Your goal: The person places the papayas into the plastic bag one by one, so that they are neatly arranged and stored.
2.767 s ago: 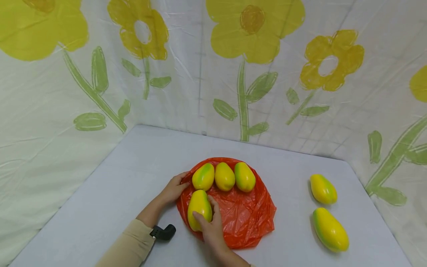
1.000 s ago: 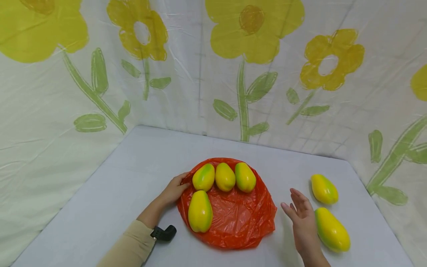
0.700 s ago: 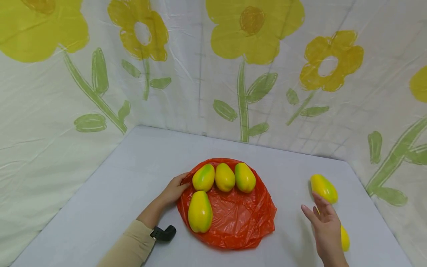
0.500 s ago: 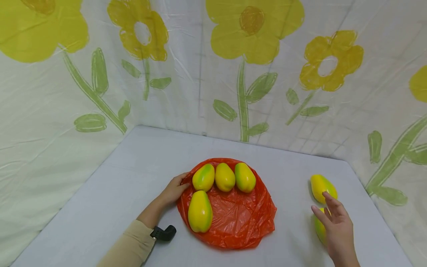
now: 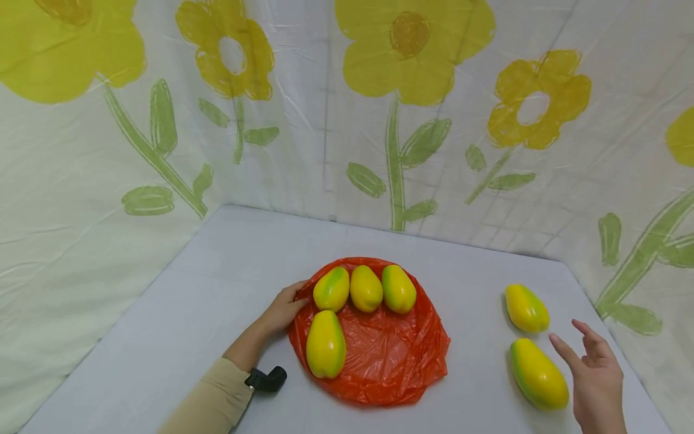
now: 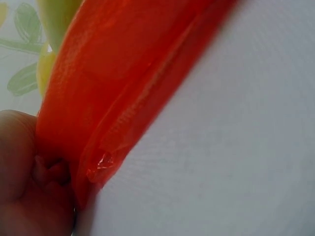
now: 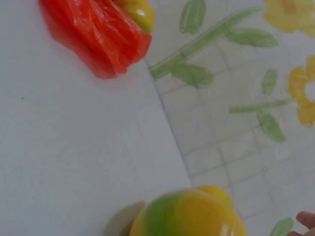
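Note:
My left hand (image 5: 284, 307) grips the left edge of a red plastic bag (image 5: 390, 349); the left wrist view shows the bag's folded edge (image 6: 123, 113) at the fingers. Three yellow-green papayas, among them the middle papaya (image 5: 365, 289), line the bag's far side. A larger papaya (image 5: 326, 345) lies at its near left. To the right, on the table, are a far papaya (image 5: 527, 308) and a near papaya (image 5: 539, 374). My right hand (image 5: 596, 380) is just right of the near papaya, thumb and fingers spread with nothing between them.
The pale table (image 5: 217, 265) ends at a white cloth backdrop (image 5: 298, 150) printed with yellow flowers. A black wrist strap with a small device (image 5: 267, 378) is on my left wrist, above the beige sleeve.
My right hand has let go of the larger papaya in the bag and moved right, passing over the near papaya to its far right side. The left hand stays on the bag.

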Action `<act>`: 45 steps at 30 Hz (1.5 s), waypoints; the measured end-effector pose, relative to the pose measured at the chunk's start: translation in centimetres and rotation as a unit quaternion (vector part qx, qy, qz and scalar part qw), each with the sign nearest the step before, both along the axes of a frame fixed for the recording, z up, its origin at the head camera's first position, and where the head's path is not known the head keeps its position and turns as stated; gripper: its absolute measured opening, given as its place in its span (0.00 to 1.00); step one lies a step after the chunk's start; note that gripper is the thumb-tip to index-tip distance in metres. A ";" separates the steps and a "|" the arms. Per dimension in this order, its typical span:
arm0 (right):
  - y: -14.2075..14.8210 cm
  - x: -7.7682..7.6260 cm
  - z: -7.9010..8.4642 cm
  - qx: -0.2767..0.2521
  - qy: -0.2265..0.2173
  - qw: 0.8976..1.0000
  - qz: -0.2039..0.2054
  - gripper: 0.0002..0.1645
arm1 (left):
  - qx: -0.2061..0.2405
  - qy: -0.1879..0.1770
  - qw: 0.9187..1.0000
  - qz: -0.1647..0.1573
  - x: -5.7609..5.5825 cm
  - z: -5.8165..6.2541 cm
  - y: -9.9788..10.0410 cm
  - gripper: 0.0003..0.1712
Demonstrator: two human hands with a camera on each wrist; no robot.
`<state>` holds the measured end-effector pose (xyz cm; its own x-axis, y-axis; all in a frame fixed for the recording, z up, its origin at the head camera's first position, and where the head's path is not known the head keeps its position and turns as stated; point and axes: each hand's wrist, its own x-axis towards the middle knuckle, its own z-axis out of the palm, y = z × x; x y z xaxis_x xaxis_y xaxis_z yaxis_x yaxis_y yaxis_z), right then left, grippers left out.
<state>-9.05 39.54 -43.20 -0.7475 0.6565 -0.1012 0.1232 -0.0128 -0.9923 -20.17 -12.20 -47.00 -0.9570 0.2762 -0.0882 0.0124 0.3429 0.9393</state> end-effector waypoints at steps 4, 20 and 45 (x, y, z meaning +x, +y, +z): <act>2.7 -0.6 -2.3 -0.025 0.007 1.000 0.000 0.41 | 0.004 0.000 1.000 -0.007 0.0 0.0 -0.1 0.25; 2.9 -1.0 -1.7 0.045 -0.126 0.991 0.005 0.59 | 0.007 0.008 1.000 -0.012 0.1 0.1 -0.2 0.26; -1.6 1.0 -0.6 0.167 -0.316 0.910 0.210 0.68 | 0.001 0.006 1.000 -0.012 0.0 0.2 -0.1 0.26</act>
<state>-8.05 37.95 -43.80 -0.8019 0.3992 -0.4446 0.5944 0.4570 -0.6617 -20.12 -12.30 -46.77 -0.9509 0.2998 -0.0767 0.0318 0.3412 0.9395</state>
